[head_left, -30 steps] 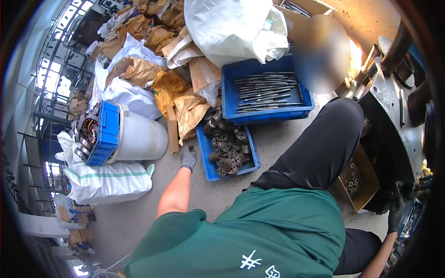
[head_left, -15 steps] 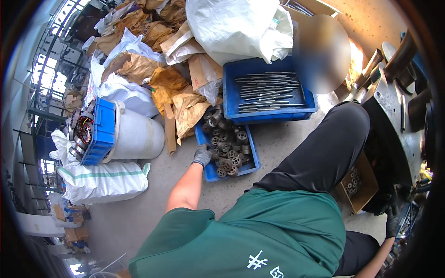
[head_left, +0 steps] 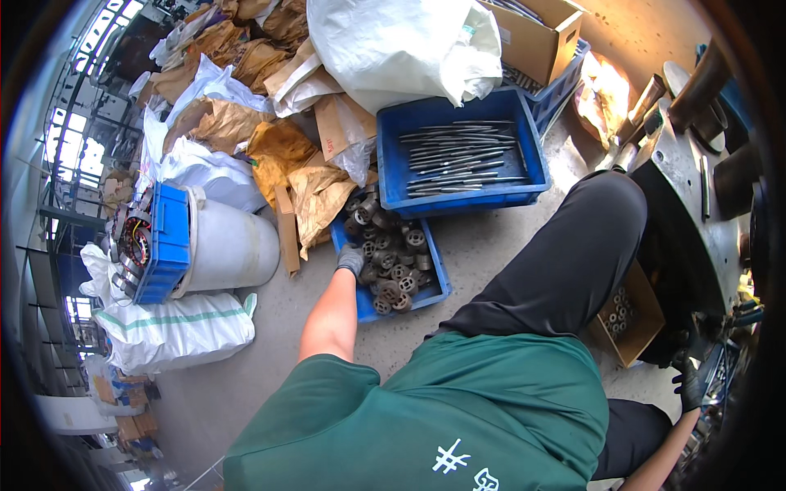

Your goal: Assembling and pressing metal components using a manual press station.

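My left hand [head_left: 350,259], in a grey glove, reaches over the left side of a small blue bin [head_left: 434,296]. Ring-shaped, slotted metal cores [head_left: 407,285] fill that bin, and the hand touches those along its left side. Its fingertips are hidden, so I cannot tell whether it grips one. Far to the right, my right hand [head_left: 690,385], in a dark glove, is beside the metal workstation. Its fingers look apart, and I see nothing held in them.
A larger blue bin [head_left: 467,201] of metal shafts [head_left: 458,155] overlaps the small bin's far end. On the right stand a cardboard box [head_left: 640,327] of small rings and a metal-topped machine [head_left: 696,196]. To the left are a white bucket [head_left: 233,245] and a white sack [head_left: 180,331].
My view has shifted slightly. The left hand stays at the small bin's left side, a little deeper among the cores. The right hand's fingers have spread and show more clearly beside the workstation.
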`<act>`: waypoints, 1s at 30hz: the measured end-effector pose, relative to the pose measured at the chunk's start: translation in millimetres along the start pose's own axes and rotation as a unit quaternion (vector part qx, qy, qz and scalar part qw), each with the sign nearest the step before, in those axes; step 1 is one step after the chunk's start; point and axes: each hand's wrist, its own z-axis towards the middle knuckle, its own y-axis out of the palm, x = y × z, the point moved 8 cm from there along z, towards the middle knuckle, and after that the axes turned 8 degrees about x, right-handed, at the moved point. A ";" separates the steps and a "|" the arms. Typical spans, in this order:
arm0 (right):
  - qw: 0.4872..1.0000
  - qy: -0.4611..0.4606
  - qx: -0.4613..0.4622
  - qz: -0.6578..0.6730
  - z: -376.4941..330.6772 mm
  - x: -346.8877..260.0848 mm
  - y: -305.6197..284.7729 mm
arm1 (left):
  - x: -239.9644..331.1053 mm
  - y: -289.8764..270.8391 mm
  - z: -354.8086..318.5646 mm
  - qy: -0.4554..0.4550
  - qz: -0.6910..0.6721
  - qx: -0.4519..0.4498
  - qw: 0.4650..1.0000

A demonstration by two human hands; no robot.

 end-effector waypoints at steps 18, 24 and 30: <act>0.998 0.030 0.048 -0.017 -52.3 -18.3 -35.6 | 29.0 143.4 -42.7 0.457 0.471 -0.204 0.726; 1.000 0.006 0.003 0.026 -6.8 -4.2 15.1 | -78.6 82.6 90.2 0.139 0.235 -0.133 0.953; 0.999 0.025 0.007 0.027 -10.7 0.6 8.1 | -51.9 69.0 50.6 0.024 0.139 -0.107 0.984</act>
